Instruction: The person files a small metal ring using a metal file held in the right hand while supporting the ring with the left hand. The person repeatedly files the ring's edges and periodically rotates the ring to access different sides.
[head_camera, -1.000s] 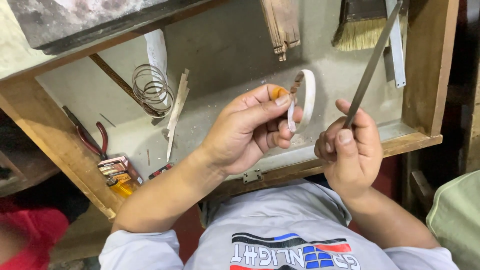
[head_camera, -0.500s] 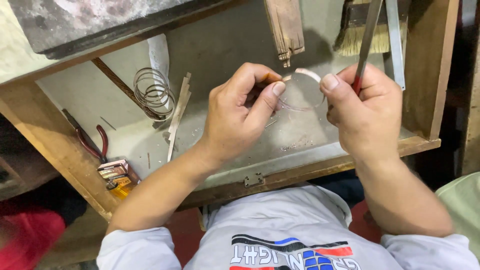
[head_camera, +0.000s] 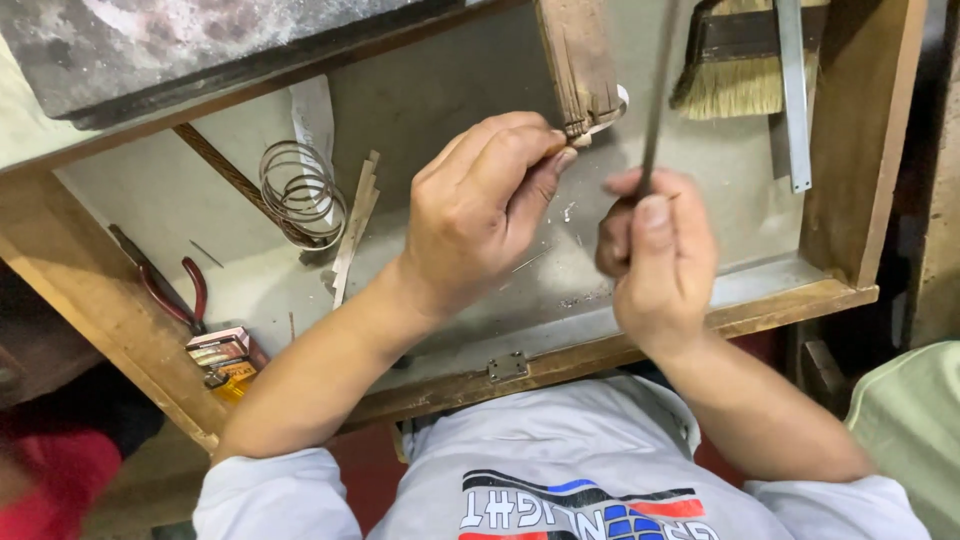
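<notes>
There, my left hand (head_camera: 480, 215) pinched the ring (head_camera: 612, 112) against the peg (head_camera: 580, 65); my right hand (head_camera: 655, 255) gripped the file (head_camera: 660, 80) upright.

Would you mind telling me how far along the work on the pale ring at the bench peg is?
Done: the ring is braced against the wooden peg, pinched by the left hand. In hand: the right hand holds a slim metal file upright beside it, blurred, so contact is unclear. Left: several wire rings lie untouched in the tray; the ring's finish is too small to judge.
</notes>
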